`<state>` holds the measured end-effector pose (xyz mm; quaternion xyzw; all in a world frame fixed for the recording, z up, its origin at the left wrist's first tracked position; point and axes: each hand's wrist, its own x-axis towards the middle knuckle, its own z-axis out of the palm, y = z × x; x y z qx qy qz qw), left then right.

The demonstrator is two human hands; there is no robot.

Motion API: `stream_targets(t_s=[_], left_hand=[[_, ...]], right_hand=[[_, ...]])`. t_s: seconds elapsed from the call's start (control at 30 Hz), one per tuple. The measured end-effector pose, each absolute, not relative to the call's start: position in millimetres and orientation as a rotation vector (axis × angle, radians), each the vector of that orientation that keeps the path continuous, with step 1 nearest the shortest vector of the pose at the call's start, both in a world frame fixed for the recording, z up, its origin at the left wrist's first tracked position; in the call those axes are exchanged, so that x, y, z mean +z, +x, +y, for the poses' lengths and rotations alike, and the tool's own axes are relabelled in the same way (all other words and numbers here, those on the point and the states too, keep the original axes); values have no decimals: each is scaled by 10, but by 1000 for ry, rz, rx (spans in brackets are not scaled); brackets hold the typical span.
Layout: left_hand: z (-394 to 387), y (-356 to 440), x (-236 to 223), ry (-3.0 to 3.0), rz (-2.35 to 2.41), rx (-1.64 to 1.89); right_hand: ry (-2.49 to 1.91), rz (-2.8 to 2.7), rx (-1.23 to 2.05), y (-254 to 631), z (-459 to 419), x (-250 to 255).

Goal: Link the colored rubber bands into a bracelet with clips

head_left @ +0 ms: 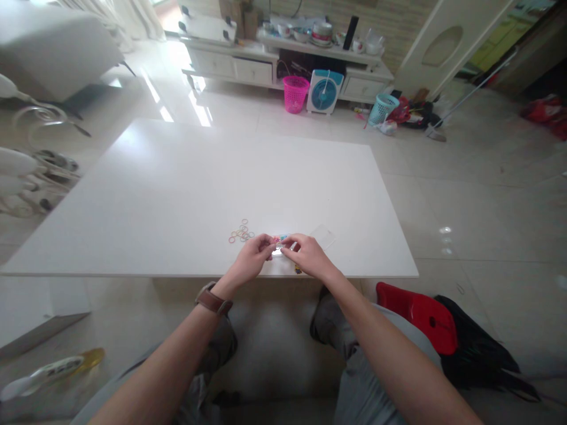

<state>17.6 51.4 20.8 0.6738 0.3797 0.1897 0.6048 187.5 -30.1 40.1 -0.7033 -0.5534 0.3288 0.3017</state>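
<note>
Both my hands meet near the front edge of a white table (177, 195). My left hand (252, 258), with a brown watch strap on its wrist, pinches a small clear packet (279, 245) that shows pink and blue bits. My right hand (307, 254) pinches the same packet from the other side. Several small coloured rubber bands (241, 232) lie loose on the table just left of my hands. A clear flat plastic piece (325, 236) lies just right of my right hand.
A red stool (419, 319) and a dark bag (478, 348) stand at my right on the tiled floor. Far off are a pink basket (295, 93), a small blue fan (325, 91), a teal basket (381, 108) and a white cabinet (248, 65).
</note>
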Motion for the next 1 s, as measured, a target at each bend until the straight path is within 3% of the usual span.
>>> stream_targets(t_s=[0.2, 0.47, 1.0], left_hand=[[497, 131, 284, 1579, 890, 402], [548, 81, 330, 1709, 1059, 379], [719, -148, 361, 1883, 1235, 430]], right_hand=[[-1802, -1361, 979, 1817, -278, 427], [-2191, -1651, 571, 2027, -277, 289], [-2435, -2020, 348, 1849, -249, 60]])
